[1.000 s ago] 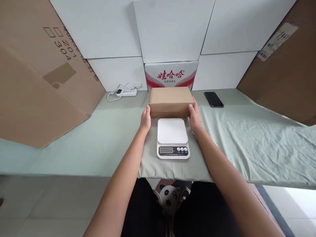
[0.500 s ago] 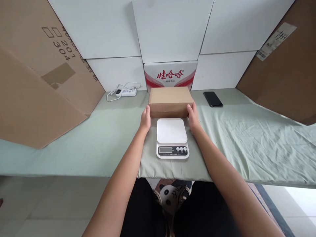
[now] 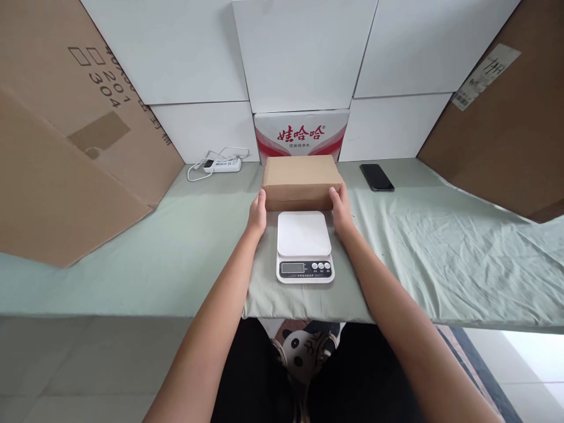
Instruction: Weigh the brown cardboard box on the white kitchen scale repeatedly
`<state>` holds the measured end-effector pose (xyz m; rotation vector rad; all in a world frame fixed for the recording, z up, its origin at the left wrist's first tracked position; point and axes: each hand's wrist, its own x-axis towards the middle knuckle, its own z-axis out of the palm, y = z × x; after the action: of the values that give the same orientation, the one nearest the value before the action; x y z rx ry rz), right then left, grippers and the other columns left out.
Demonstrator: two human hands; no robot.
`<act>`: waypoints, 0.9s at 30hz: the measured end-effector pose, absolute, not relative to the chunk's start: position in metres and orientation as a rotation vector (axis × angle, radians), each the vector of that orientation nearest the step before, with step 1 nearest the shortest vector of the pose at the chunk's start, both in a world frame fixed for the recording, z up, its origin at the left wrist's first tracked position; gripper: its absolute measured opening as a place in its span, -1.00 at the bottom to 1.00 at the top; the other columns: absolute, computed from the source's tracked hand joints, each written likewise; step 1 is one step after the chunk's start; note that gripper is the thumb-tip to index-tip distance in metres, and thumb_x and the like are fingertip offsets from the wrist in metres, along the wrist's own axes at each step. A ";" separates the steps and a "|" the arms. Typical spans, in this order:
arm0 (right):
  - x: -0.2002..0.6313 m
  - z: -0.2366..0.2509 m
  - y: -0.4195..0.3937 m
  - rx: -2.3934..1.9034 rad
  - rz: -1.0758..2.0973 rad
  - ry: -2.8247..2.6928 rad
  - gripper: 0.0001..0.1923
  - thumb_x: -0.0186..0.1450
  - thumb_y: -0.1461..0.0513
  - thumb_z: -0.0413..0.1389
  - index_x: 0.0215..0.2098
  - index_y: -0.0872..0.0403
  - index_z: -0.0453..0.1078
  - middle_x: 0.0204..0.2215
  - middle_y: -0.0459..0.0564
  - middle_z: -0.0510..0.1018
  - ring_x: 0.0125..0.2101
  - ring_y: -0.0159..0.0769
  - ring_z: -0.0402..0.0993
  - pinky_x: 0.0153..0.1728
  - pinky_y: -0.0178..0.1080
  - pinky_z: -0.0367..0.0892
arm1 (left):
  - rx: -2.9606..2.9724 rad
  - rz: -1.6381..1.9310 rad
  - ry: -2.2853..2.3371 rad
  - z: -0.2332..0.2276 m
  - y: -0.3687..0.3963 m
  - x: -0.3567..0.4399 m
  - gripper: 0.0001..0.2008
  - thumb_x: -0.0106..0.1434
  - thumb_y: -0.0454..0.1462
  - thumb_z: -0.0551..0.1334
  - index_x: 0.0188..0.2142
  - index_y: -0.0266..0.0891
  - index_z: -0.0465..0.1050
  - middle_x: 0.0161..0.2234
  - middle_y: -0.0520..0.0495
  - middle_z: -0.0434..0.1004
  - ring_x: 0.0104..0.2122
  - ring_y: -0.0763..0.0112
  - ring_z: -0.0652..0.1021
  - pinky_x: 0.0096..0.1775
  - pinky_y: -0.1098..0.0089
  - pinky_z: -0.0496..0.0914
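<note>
At the near edge of the cloth-covered bench [image 3: 176, 258], a white kitchen scale [image 3: 304, 245] sits bare, its platform not yet loaded (display unreadable). Just behind it, the left hand [image 3: 257, 214] and right hand [image 3: 340, 207] press flat against the ends of a plain brown cardboard box [image 3: 301, 181], closed and resting on the cloth, apparently not yet lifted. A phone [image 3: 376, 177] lies farther right.

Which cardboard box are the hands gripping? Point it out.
The small closed brown box behind the scale, with left hand and right hand at its ends; the big cardboard sheets lean untouched at the sides.
</note>
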<state>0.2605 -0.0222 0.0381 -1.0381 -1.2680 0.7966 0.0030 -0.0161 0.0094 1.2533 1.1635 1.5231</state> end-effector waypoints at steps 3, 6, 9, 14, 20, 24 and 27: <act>0.258 0.040 -0.023 -1.034 0.807 -1.257 -0.07 0.33 -0.34 0.17 0.49 -0.08 0.32 0.60 0.05 0.37 0.64 0.09 0.14 0.73 0.19 -0.05 | 1.259 1.523 1.172 0.009 -0.015 0.003 -0.11 0.45 0.44 0.08 0.32 -0.17 0.60 0.42 -0.24 0.62 0.51 -0.06 0.51 0.52 0.07 0.37; 0.257 0.041 -0.024 -1.034 0.811 -1.246 -0.04 0.32 -0.34 0.18 0.50 -0.05 0.31 0.60 0.08 0.36 0.66 0.10 0.11 0.73 0.18 -0.05 | 1.268 1.523 1.186 0.009 -0.015 0.003 -0.10 0.45 0.44 0.06 0.32 -0.19 0.60 0.41 -0.26 0.63 0.50 -0.06 0.51 0.52 0.07 0.37; 0.257 0.040 -0.023 -1.024 0.814 -1.245 -0.01 0.31 -0.35 0.19 0.52 -0.04 0.29 0.62 0.10 0.34 0.65 0.11 0.13 0.72 0.19 -0.02 | 1.275 1.516 1.192 0.009 -0.014 0.002 -0.10 0.46 0.44 0.05 0.32 -0.18 0.59 0.41 -0.25 0.64 0.50 -0.06 0.51 0.52 0.06 0.37; 0.257 0.038 -0.020 -1.028 0.817 -1.261 0.07 0.27 -0.43 0.17 0.55 -0.10 0.24 0.61 0.07 0.34 0.66 0.14 0.09 0.72 0.27 -0.02 | 1.271 1.531 1.168 0.009 -0.016 0.005 -0.08 0.41 0.47 0.09 0.32 -0.16 0.59 0.42 -0.27 0.61 0.52 -0.11 0.49 0.55 -0.04 0.32; 0.256 0.043 -0.028 -1.001 0.794 -1.260 0.19 0.24 -0.47 0.22 0.63 -0.17 0.08 0.66 0.02 0.22 0.67 0.14 0.06 0.74 0.26 -0.14 | 1.351 1.571 1.193 0.019 -0.028 0.012 0.04 0.27 0.57 0.12 0.30 -0.15 0.60 0.42 -0.28 0.61 0.59 -0.19 0.37 0.61 -0.10 0.18; 0.259 0.058 -0.039 -0.966 0.748 -1.331 0.19 0.29 -0.46 0.19 0.67 -0.19 -0.02 0.70 0.02 0.14 0.70 0.09 0.00 0.74 0.22 -0.15 | 1.465 1.617 1.163 0.034 -0.045 0.013 0.04 0.31 0.56 0.08 0.39 -0.10 0.53 0.43 -0.29 0.59 0.55 -0.19 0.42 0.56 -0.06 0.27; 0.263 0.071 -0.051 -0.917 0.696 -1.383 0.15 0.33 -0.44 0.17 0.68 -0.23 -0.05 0.70 -0.03 0.11 0.74 0.08 -0.17 0.74 0.24 -0.16 | 1.574 1.678 1.109 0.046 -0.063 0.013 0.01 0.36 0.53 0.05 0.44 -0.09 0.48 0.43 -0.28 0.59 0.55 -0.16 0.43 0.53 0.01 0.32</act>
<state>0.2628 -0.0515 0.0708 -0.9168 -1.3834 0.6956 0.0131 -0.0628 0.0459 1.5743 1.1085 1.6779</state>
